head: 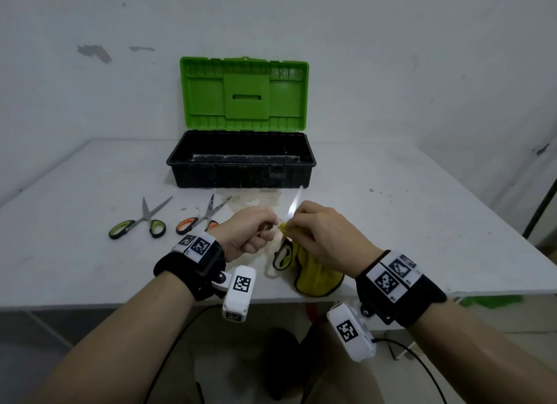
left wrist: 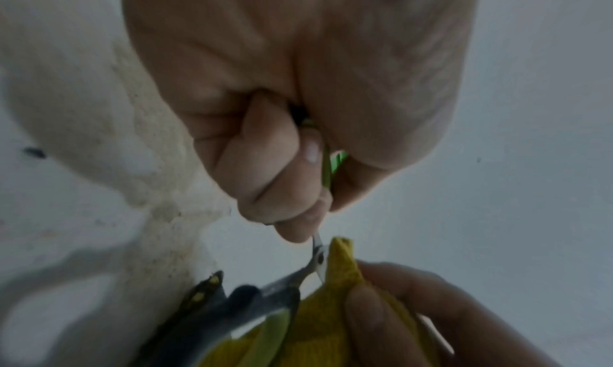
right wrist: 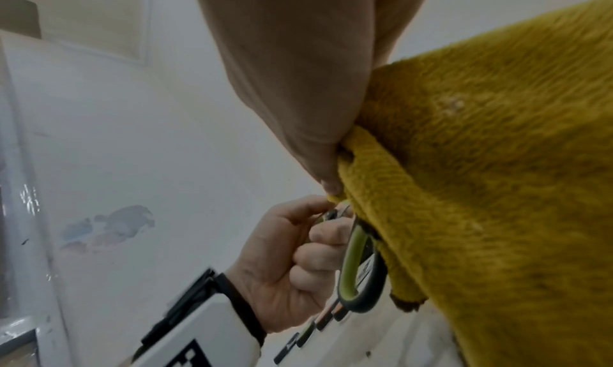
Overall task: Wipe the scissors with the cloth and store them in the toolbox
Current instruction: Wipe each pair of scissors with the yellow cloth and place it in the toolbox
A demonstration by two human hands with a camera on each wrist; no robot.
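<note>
A pair of green-and-black-handled scissors (head: pixel 294 204) is held above the table's front, spread apart. My left hand (head: pixel 256 231) grips one handle (left wrist: pixel 326 168), while the other handle loop (head: pixel 283 256) hangs down. My right hand (head: pixel 316 231) pinches a yellow cloth (head: pixel 316 271) around the blade near the pivot (left wrist: pixel 319 258); one bare blade tip points up towards the toolbox. In the right wrist view the cloth (right wrist: pixel 481 163) drapes beside the handle loop (right wrist: pixel 358 268). The toolbox (head: pixel 241 174) stands open behind, with a black base that looks bare inside and an upright green lid (head: pixel 244 93).
Two more pairs lie on the table to the left, both spread: green-handled scissors (head: pixel 137 222) and orange-handled scissors (head: pixel 202 218). A pale stain (head: pixel 250 198) marks the white table (head: pixel 422 222) in front of the toolbox. A wall rises close behind. Cables hang below the front edge.
</note>
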